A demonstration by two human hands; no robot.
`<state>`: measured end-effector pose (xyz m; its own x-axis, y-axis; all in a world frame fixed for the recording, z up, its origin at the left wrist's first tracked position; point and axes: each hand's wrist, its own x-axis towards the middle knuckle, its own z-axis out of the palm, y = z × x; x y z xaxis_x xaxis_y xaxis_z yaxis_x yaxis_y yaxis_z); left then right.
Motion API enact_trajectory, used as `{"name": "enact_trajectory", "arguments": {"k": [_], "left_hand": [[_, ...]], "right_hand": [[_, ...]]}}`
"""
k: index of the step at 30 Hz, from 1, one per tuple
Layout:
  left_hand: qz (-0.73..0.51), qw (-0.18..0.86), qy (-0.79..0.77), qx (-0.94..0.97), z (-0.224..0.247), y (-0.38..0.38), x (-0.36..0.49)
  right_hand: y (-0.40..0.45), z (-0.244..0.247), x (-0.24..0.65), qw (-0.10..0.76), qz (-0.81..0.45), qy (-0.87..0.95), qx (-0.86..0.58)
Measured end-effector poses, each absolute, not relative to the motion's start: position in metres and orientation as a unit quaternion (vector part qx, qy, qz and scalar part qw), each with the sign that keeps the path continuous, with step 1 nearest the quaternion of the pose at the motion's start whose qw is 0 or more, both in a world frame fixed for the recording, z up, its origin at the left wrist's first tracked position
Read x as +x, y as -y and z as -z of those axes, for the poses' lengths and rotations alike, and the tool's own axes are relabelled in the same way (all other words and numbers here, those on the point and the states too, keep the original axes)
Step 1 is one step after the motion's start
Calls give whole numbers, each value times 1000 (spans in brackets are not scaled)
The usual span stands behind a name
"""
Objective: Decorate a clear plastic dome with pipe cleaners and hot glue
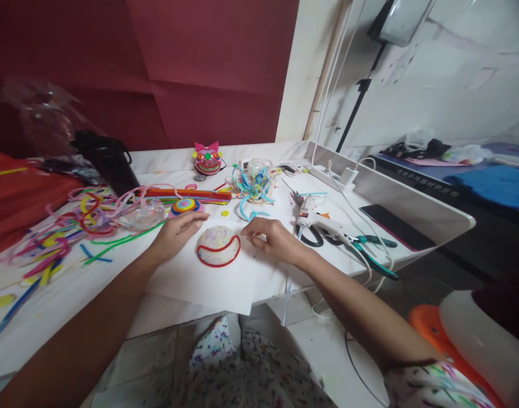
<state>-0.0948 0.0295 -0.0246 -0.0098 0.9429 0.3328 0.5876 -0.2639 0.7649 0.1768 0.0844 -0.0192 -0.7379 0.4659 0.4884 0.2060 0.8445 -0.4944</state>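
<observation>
On a sheet of white paper sits a pale, rounded dome with faint coloured stains. A red pipe cleaner, bent into a crescent, lies against its near side like a smiling mouth. To the left of the dome, my left hand rests with fingers stretched out and holds nothing. Just right of the dome is my right hand, fingers loosely bent and apart, with nothing visible in them. A disc of rainbow-coloured rings lies just beyond my left fingertips.
Loose coloured pipe cleaners and a black bottle cover the left side. At the back stand a pink animal-face craft and a blue-and-cream bundle. A glue gun, green-handled pliers, cables and a phone lie right.
</observation>
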Motion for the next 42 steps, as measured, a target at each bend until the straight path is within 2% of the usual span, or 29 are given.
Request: {"name": "enact_trajectory", "arguments": {"k": [6,16,30,42], "left_hand": [[-487,128,-572,647,24,-31,-96],[-320,86,-435,837,-2,-13,-87],[-269,96,-393,874,5,-9,-82],[-220,55,-410,883,2,-5,-80]], "right_hand": [[-86,19,171,306,-221,908,-179],[-89,20,160,305,-192,926,-114],[-87,19,147,265,-99,956,-73],[-87,18,146,237,-24,970,-53]]}}
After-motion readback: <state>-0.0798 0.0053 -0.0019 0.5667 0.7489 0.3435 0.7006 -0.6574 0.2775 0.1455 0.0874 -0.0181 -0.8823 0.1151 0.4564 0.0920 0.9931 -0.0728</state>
